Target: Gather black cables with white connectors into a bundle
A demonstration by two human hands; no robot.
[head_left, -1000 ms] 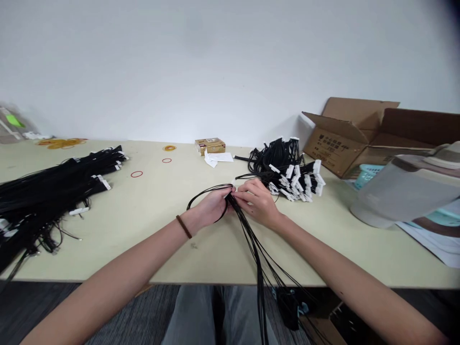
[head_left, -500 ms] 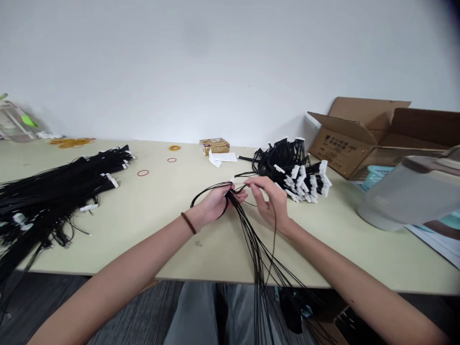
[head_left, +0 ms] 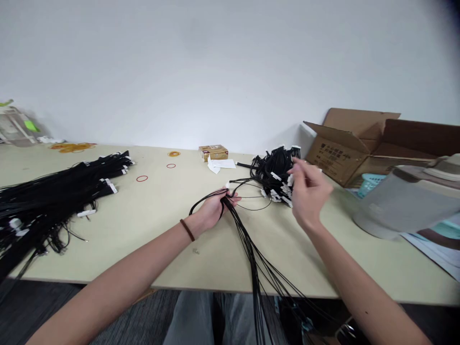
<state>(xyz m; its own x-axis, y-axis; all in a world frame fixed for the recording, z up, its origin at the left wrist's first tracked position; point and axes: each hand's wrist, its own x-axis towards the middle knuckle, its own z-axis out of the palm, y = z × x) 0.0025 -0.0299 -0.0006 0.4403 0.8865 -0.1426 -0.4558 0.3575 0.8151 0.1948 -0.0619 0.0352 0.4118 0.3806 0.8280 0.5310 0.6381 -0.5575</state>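
My left hand [head_left: 212, 210] is closed around a bundle of thin black cables [head_left: 247, 244] above the middle of the table. The strands hang over the front edge, and some loop round behind the hand. A white connector [head_left: 227, 185] pokes out above its fingers, and a thin wire loop [head_left: 270, 203] reaches to the right. My right hand [head_left: 309, 191] is raised apart from the bundle, thumb and fingertips drawn together; whether anything is pinched there I cannot make out. Behind it lies a pile of coiled black cables [head_left: 271, 165] with white connectors, partly hidden by the hand.
At the left lies a large heap of black cables [head_left: 64, 184]. Red rubber bands [head_left: 142, 178], yellow bands [head_left: 74, 147] and a small box [head_left: 213, 152] lie farther back. An open cardboard box [head_left: 334, 155] and a large grey jug [head_left: 391, 201] stand at the right.
My right hand has moved away from the bundle, up and to the right, in front of the coiled pile. My left hand keeps its hold on the cables. The view has shifted slightly.
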